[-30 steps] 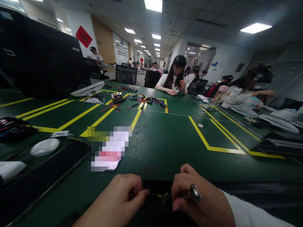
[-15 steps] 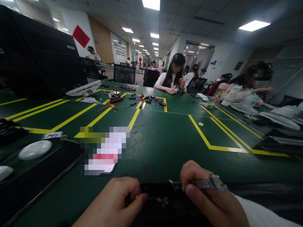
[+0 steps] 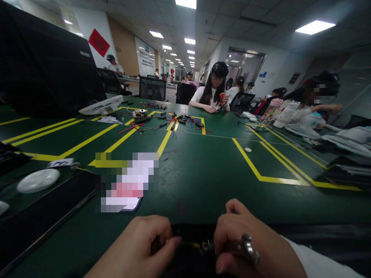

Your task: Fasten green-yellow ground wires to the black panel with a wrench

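Near centre, our L hand pinching thin yellow-green wire, our R hand gripping shiny silver wrench w/ forked end.

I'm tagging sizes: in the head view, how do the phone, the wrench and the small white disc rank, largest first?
1. Phone
2. Wrench, partly hidden by the right hand
3. Small white disc

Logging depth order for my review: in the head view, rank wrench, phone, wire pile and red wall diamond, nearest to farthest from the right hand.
1. Wrench: in the right hand.
2. Phone: on the table, left.
3. Wire pile: farther across the table.
4. Red wall diamond: far background, left.
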Demonstrator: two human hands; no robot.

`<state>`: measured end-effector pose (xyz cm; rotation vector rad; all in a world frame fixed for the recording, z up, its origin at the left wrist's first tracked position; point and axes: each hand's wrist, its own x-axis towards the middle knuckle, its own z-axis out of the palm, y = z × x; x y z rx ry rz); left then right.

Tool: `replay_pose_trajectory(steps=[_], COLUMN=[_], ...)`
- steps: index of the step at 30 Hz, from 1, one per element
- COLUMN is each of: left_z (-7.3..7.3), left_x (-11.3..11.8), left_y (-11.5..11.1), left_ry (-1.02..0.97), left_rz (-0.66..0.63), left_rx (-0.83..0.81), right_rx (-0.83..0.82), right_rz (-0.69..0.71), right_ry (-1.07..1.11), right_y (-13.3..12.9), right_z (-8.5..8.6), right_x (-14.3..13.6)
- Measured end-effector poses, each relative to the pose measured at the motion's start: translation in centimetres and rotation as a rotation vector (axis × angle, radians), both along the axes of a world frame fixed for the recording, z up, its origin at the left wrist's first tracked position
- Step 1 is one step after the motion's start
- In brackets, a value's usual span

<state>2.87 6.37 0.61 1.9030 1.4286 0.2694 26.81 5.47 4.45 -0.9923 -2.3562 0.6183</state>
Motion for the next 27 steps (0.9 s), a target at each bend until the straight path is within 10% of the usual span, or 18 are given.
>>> replay_pose_trajectory(steps=[27], left_z=[0.1], left_x=[0.1], left_y=[-0.2], left_ry=[-0.02], left_rz=[0.011], left_rx=[0.038], right_rx=[0.014], right_rz=[0.08], right_ry=[0.113], right_y=[0.3], right_z=[-0.8], right_x=[0.9])
